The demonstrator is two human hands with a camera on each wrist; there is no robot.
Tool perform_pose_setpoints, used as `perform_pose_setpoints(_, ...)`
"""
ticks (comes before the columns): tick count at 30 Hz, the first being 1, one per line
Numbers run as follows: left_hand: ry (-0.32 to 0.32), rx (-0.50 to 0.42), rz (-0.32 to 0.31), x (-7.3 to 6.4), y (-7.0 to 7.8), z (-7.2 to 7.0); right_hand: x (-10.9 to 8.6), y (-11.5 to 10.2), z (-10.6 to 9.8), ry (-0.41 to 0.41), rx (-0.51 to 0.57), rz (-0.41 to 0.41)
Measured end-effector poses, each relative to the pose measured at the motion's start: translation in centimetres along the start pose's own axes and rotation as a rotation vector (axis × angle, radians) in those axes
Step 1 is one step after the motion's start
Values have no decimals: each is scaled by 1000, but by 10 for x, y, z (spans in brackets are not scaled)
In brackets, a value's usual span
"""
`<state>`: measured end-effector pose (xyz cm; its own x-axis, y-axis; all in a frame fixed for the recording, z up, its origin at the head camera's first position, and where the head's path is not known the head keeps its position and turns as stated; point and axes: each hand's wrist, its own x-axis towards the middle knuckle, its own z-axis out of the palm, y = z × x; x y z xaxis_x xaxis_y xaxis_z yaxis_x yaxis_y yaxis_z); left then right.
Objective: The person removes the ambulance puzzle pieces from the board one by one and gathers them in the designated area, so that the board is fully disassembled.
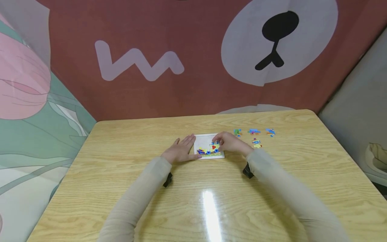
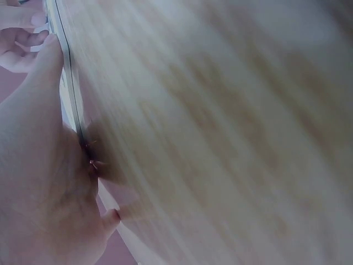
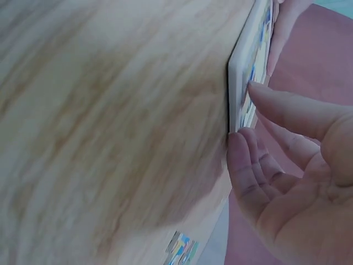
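A white-framed jigsaw tray (image 1: 203, 139) lies flat on the table, its lower part filled with a colourful picture and its upper left bare. My left hand (image 1: 180, 150) rests along the tray's left side, fingers extended and thumb at the lower edge. Over the tray's right side, my right hand (image 1: 232, 143) bends its fingers and pinches a jigsaw piece (image 1: 215, 143), mostly covered by the fingertips. In the right wrist view, the thumb (image 3: 276, 105) touches the picture surface while the lower fingers sit by the tray's edge.
Several loose jigsaw pieces lie right of the tray, among them a green-blue piece (image 1: 237, 132), a blue piece (image 1: 270, 131) and a yellow-blue piece (image 1: 257, 144). The wooden table (image 1: 121, 174) meets a brown patterned wall covering (image 1: 151, 97) at its far edge.
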<state>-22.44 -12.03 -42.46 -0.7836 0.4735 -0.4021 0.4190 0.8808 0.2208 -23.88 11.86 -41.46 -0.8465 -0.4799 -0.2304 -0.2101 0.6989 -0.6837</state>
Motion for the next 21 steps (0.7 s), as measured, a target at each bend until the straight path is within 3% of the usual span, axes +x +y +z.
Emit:
perform_pose_setpoints(9, 3, 8, -2, 0, 0, 1, -1, -2, 2, -1, -91, -16)
perform_pose_setpoints(21, 7, 8, -2, 1, -1, 2, 0, -1, 1, 29, -103, -46)
